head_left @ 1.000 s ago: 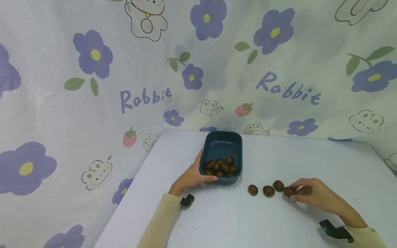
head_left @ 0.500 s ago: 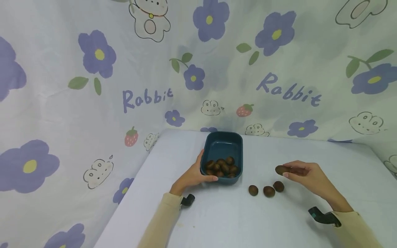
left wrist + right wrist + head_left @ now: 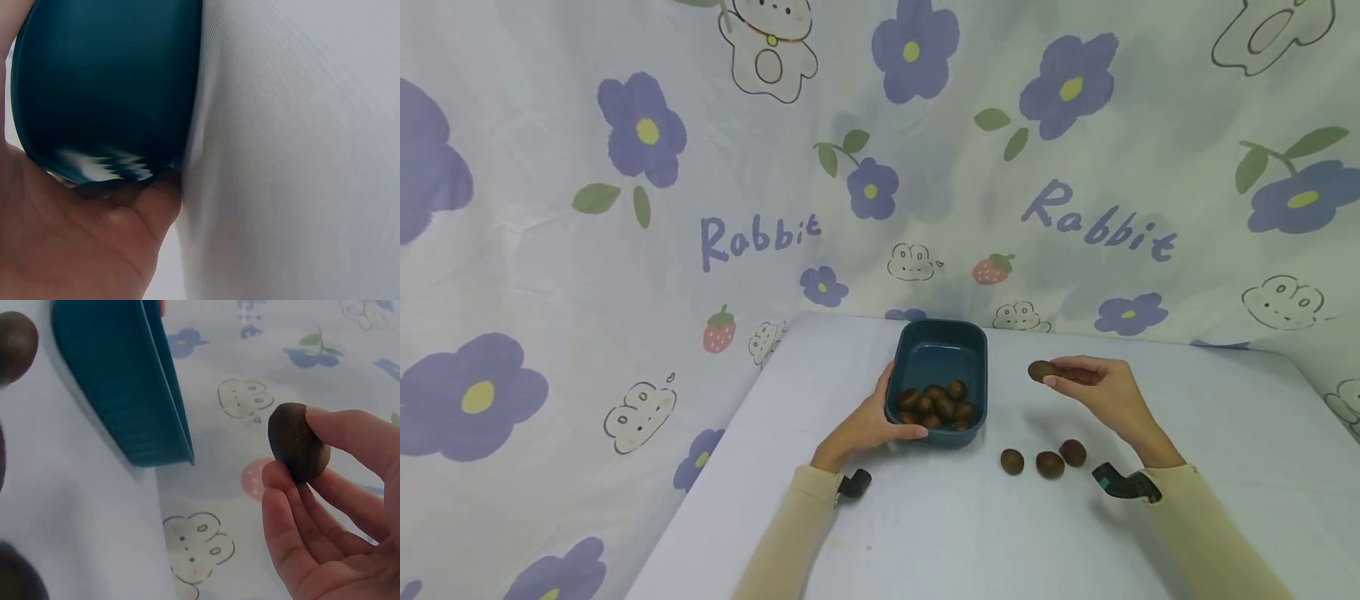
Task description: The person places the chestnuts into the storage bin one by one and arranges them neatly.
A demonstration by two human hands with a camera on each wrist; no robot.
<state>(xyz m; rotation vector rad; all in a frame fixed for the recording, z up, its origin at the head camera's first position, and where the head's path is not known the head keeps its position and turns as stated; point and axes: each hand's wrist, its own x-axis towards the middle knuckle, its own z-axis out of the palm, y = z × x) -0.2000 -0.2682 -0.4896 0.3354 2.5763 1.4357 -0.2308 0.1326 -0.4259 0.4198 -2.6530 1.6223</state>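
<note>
My left hand (image 3: 868, 422) grips the near left corner of a dark teal rectangular tub (image 3: 980, 354), its thumb along the front wall and the other fingers on the left side. Several brown oval fruits (image 3: 943, 407), kiwi-like in look, are heaped at the near end of the tub. Raised above the table to the tub's right, my right hand (image 3: 1108, 392) pinches another brown kiwi-like fruit (image 3: 1040, 371) between thumb and fingertips. In the right wrist view the pinched fruit (image 3: 299, 442) shows smooth and dark, apart from the tub wall (image 3: 115, 387).
Three loose brown fruits, a left one (image 3: 1012, 462), a middle one (image 3: 1050, 465) and a right one (image 3: 1073, 452), lie on the white table (image 3: 970, 525) in front of my right hand. A flower-and-rabbit patterned cloth (image 3: 955, 200) hangs behind and to the left.
My right hand has lifted a fruit from beside the loose ones and carried it up and left towards the tub. The left hand and tub have stayed in place.
</note>
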